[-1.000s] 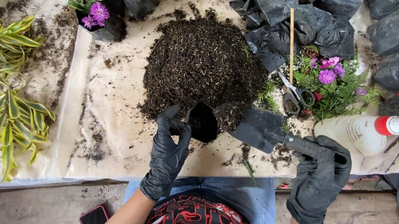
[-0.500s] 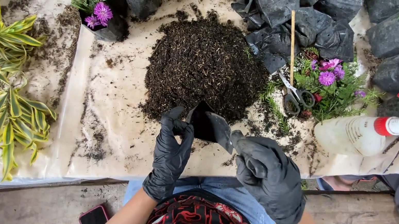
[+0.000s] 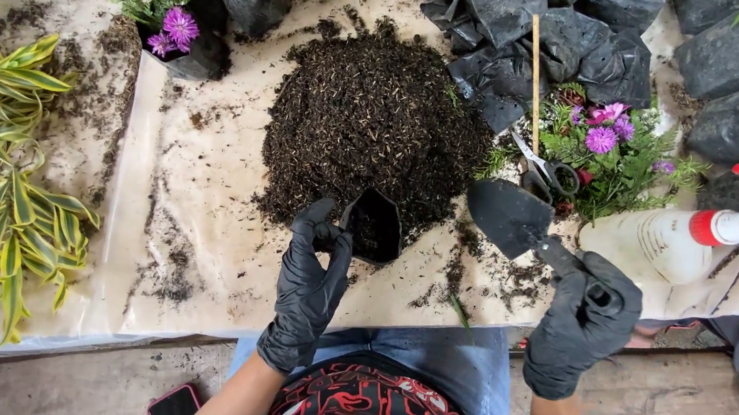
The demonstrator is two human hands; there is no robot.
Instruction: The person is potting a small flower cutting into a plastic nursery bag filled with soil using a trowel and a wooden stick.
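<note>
Beside the soil heap (image 3: 375,131), your left hand (image 3: 308,290) pinches a small black bag (image 3: 374,225), seemingly part-filled; your right hand (image 3: 582,326) grips the trowel (image 3: 521,227). A loosened pinch could spill the bag.

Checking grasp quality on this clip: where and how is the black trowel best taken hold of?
By its handle, from the near right edge of the table. The trowel lies with its blade pointing toward the soil pile and the handle angling back to the person, where the right hand already wraps it. The blade is broad and dirty.
</note>
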